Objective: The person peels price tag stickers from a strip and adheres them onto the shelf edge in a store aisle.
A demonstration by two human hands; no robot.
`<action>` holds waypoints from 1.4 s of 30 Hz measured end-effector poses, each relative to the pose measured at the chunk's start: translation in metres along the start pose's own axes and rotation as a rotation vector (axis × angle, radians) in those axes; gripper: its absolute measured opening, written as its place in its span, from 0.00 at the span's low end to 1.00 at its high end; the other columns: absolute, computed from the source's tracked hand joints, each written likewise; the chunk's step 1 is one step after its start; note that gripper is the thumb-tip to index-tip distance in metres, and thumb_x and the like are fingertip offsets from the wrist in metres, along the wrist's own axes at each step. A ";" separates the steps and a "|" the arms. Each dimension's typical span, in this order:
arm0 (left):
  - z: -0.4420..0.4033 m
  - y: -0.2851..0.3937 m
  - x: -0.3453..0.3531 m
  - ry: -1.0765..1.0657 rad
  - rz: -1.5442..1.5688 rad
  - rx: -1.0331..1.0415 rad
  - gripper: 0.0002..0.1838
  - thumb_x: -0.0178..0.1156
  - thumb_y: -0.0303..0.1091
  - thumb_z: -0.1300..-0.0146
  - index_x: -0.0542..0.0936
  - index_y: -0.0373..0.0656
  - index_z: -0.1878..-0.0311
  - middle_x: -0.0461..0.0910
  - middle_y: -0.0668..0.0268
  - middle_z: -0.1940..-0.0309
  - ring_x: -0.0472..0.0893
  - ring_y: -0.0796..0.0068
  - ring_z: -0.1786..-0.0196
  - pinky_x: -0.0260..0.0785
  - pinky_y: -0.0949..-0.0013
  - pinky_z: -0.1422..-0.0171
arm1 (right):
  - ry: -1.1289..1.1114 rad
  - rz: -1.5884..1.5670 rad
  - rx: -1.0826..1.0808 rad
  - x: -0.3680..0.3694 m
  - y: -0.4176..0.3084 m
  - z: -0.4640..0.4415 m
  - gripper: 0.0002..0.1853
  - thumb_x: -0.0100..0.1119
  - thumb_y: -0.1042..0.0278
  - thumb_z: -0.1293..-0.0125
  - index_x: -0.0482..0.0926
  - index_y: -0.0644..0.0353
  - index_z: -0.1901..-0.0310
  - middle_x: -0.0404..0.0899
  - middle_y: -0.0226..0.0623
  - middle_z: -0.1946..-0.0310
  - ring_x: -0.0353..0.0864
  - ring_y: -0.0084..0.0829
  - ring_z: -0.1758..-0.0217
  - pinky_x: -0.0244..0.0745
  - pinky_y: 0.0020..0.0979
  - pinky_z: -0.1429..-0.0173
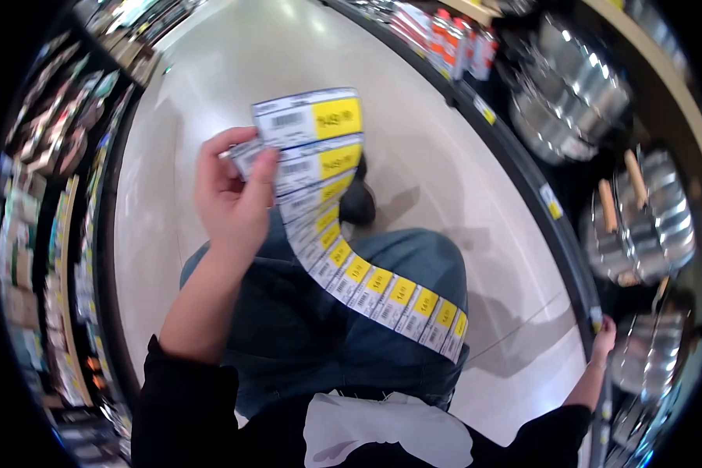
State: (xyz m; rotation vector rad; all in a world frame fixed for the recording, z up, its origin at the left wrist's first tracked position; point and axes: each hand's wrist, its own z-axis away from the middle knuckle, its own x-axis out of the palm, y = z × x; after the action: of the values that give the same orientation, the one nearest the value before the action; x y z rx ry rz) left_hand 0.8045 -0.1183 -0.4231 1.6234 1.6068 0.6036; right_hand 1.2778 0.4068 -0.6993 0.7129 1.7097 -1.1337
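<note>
My left hand (238, 191) pinches a long strip of price labels (343, 261) near its upper end. White and yellow with barcodes, the strip curves down across my knee in jeans (413, 257). Beside the thumb, a short piece of the label strip sticks out to the left between the fingers. At the lower right, my right hand (605, 337) touches the dark shelf edge (558, 234) by a small yellow and white price tag (597, 317). Its fingers are small and partly hidden, so I cannot tell whether they grip anything.
Stainless steel pots (643, 222) fill the right shelf, some with wooden handles (636, 178). Red-capped cans (452, 43) stand farther up that shelf. Packaged goods line the left shelves (62, 226). A pale floor (210, 70) runs between them, with a dark shoe (357, 204) on it.
</note>
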 end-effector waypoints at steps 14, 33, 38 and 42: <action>0.014 0.008 -0.062 -0.006 0.425 -0.148 0.12 0.52 0.25 0.45 0.65 0.39 0.58 0.76 0.62 0.73 0.73 0.87 0.77 0.62 0.86 0.79 | -0.463 -1.129 -0.696 -0.032 -0.477 0.181 0.13 0.51 0.77 0.50 0.69 0.65 0.60 0.67 0.40 0.61 0.66 0.32 0.53 0.59 0.29 0.47; 0.058 -0.009 -0.102 -0.345 0.737 -0.486 0.16 0.39 0.26 0.39 0.59 0.37 0.47 0.75 0.61 0.75 0.75 0.81 0.77 0.68 0.81 0.71 | -0.717 -1.490 -0.372 -0.069 -0.587 0.241 0.08 0.45 0.76 0.44 0.68 0.69 0.62 0.75 0.39 0.68 0.75 0.22 0.68 0.70 0.19 0.62; 0.057 -0.013 -0.107 -0.347 0.744 -0.493 0.17 0.41 0.27 0.39 0.58 0.37 0.46 0.75 0.62 0.76 0.75 0.80 0.77 0.68 0.81 0.72 | -0.733 -1.531 -0.378 -0.069 -0.585 0.237 0.10 0.45 0.76 0.44 0.67 0.69 0.61 0.75 0.42 0.66 0.76 0.25 0.66 0.71 0.21 0.60; 0.056 -0.013 -0.107 -0.375 0.769 -0.538 0.17 0.40 0.29 0.39 0.58 0.38 0.46 0.75 0.60 0.72 0.76 0.79 0.77 0.69 0.80 0.72 | -0.740 -1.552 -0.377 -0.069 -0.583 0.237 0.10 0.45 0.76 0.44 0.67 0.69 0.61 0.75 0.42 0.66 0.76 0.25 0.66 0.71 0.21 0.61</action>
State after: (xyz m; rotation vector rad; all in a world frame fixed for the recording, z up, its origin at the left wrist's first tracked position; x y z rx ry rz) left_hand 0.8296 -0.2348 -0.4476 1.7548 0.4485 0.9449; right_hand 0.9085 -0.0437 -0.4520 -1.3967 1.5370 -1.6013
